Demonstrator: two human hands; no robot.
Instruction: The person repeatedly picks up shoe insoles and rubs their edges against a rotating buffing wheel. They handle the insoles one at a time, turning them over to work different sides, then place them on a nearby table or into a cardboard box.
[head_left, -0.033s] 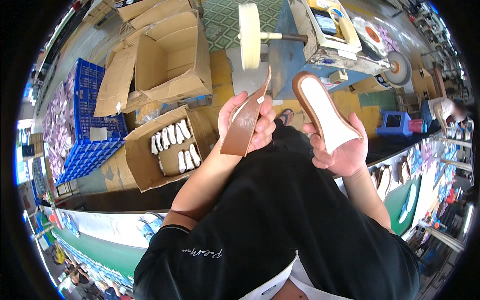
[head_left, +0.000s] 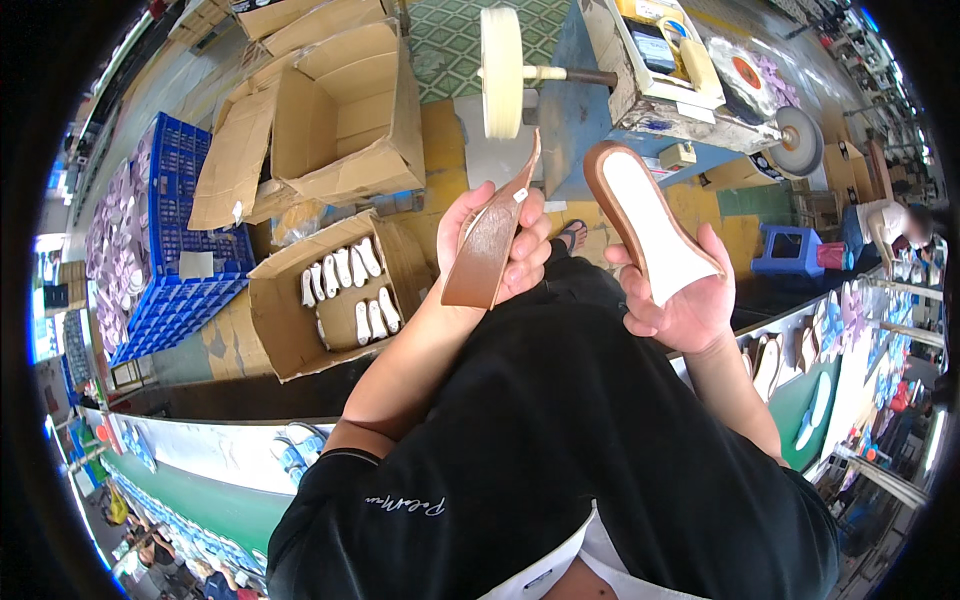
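Observation:
In my right hand [head_left: 695,290] is a brown shoe sole [head_left: 612,200] with a white pad framed by its brown rim. Its rounded end points up and away, and my fingers and thumb hold the near end. My left hand [head_left: 520,245] grips a second brown shoe piece [head_left: 478,265], turned nearly on edge, with a grained surface and a small white tag. It tapers to a thin curved tip at the far end; its other face is mostly hidden. The two pieces are held apart, side by side, above my lap.
Several white shoe pieces lie in a cardboard box [head_left: 283,345] at left. Beyond it stand a larger open carton [head_left: 335,120] and a blue crate [head_left: 180,250]. Ahead, a pale wheel [head_left: 500,75] on a shaft juts from a machine [head_left: 665,125]. A blue stool [head_left: 785,250] is at right.

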